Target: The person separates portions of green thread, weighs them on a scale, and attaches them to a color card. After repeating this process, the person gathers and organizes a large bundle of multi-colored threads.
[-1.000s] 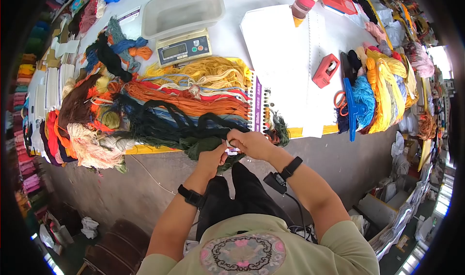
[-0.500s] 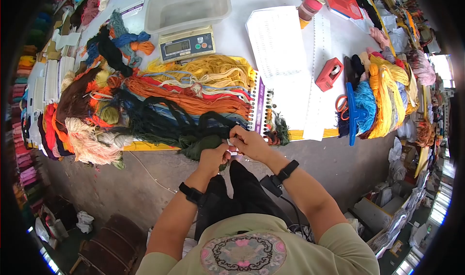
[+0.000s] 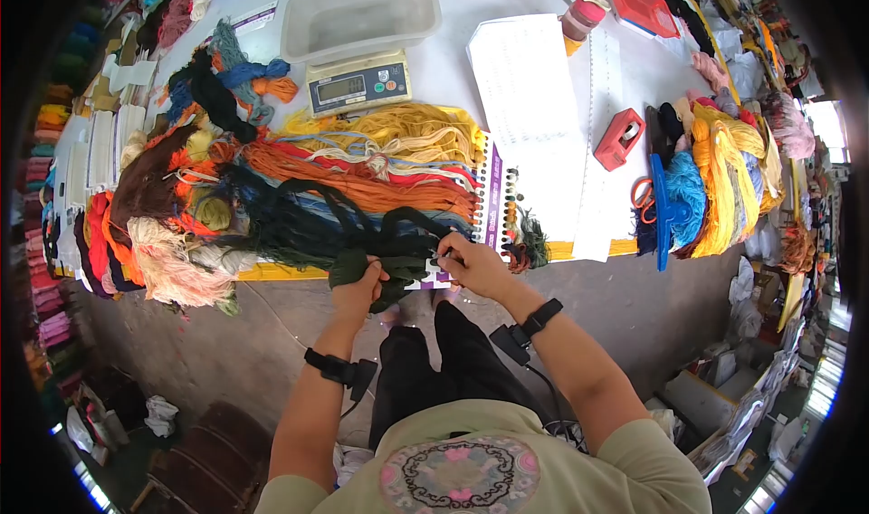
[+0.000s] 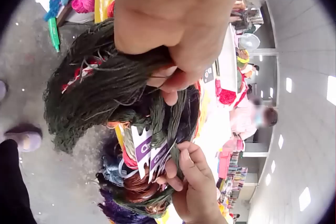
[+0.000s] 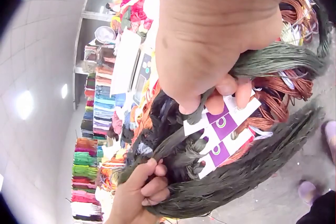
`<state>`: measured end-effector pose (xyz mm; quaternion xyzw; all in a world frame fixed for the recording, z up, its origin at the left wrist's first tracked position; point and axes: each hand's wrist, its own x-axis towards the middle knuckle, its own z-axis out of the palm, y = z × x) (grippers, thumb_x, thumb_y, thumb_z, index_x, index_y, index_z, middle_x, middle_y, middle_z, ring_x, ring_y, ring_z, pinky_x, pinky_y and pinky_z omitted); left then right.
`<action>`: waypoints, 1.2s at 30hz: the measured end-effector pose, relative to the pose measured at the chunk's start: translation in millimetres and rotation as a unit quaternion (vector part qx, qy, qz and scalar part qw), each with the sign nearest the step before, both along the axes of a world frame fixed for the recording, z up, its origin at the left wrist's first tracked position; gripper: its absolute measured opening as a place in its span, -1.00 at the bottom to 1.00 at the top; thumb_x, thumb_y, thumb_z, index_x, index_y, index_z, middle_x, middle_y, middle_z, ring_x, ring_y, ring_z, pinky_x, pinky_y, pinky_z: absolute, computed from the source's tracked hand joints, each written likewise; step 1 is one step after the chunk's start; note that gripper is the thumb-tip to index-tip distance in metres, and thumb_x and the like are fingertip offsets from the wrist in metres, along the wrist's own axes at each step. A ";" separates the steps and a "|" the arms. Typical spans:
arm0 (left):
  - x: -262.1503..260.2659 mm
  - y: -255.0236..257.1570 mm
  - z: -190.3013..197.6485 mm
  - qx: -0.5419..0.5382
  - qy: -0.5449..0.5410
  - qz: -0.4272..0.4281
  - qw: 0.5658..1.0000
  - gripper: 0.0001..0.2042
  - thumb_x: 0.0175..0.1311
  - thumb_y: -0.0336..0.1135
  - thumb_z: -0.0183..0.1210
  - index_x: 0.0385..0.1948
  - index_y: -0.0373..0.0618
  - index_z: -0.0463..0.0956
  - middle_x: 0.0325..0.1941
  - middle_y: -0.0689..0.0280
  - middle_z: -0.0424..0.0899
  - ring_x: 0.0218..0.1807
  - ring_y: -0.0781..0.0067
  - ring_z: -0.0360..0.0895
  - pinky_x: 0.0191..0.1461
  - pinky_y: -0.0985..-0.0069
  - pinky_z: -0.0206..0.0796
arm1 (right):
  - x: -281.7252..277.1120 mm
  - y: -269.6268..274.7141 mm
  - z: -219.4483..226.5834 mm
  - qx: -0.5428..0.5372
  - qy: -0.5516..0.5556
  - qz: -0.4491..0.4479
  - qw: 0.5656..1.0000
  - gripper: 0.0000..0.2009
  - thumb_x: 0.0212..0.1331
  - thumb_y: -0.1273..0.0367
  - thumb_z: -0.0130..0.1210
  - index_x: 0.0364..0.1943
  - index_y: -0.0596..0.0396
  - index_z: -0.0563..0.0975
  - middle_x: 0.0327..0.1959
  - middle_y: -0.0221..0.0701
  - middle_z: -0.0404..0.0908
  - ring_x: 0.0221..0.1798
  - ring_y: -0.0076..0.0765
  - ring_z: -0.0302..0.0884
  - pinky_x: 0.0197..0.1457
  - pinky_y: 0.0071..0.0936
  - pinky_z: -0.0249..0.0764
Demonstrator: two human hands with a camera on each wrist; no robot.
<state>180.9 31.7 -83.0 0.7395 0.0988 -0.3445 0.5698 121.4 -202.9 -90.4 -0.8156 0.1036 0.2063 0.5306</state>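
My left hand (image 3: 360, 290) grips a thick hank of dark green embroidery thread (image 4: 89, 100) at the table's front edge; the loose end fans out below it in the left wrist view. To the right, my right hand (image 3: 477, 266) pinches a strand of the same thread between thumb and fingers. A white and purple card (image 5: 219, 129) with notches along one edge lies between the hands, with green strands passing through its notches. My right fingers are right at this card, and part of it is hidden behind them.
Orange thread (image 3: 362, 188) and yellow thread (image 3: 398, 134) lie in rows behind the hands. Further back stand a digital scale (image 3: 358, 84) and a clear plastic tub (image 3: 362, 16). At the right are printed sheets (image 3: 525, 89), a red tape dispenser (image 3: 620, 140) and orange-handled scissors (image 3: 643, 199).
My left hand has moved left and slightly up, away from the right hand, drawing the green thread with it. The right hand stays near the card, which shows more now.
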 end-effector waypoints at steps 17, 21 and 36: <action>-2.8 -17.5 25.7 -0.314 0.227 0.055 0.920 -0.80 0.20 -0.39 0.13 -0.19 -0.25 0.54 -0.49 0.32 0.59 -0.61 0.69 0.28 -0.55 0.68 0.08 | -0.6 6.5 5.8 -0.063 -0.032 0.005 0.997 -0.80 0.20 0.29 0.10 -0.17 0.00 0.39 -0.55 -0.40 0.61 -0.50 -0.42 0.57 -0.41 -0.43 0.38; -0.9 -33.9 25.0 -0.251 0.266 -0.051 0.929 -0.79 0.21 -0.45 0.05 -0.13 -0.20 0.50 -0.47 0.32 0.62 -0.65 0.65 0.31 -0.56 0.66 0.12 | 1.5 5.0 18.2 -0.055 0.035 0.007 0.998 -0.73 0.17 0.27 0.17 -0.12 0.00 0.40 -0.49 -0.42 0.58 -0.45 -0.50 0.51 -0.35 -0.50 0.37; 23.0 -1.8 51.8 -0.229 0.259 -0.099 0.933 -0.79 0.34 -0.25 0.09 -0.20 -0.21 0.52 -0.38 0.27 0.66 -0.65 0.66 0.37 -0.63 0.71 0.04 | -11.6 5.6 -3.1 0.061 0.006 0.019 0.998 -0.55 0.34 -0.07 -0.26 0.14 -0.18 0.35 -0.43 -0.16 0.57 -0.29 -0.06 0.58 -0.14 -0.22 0.41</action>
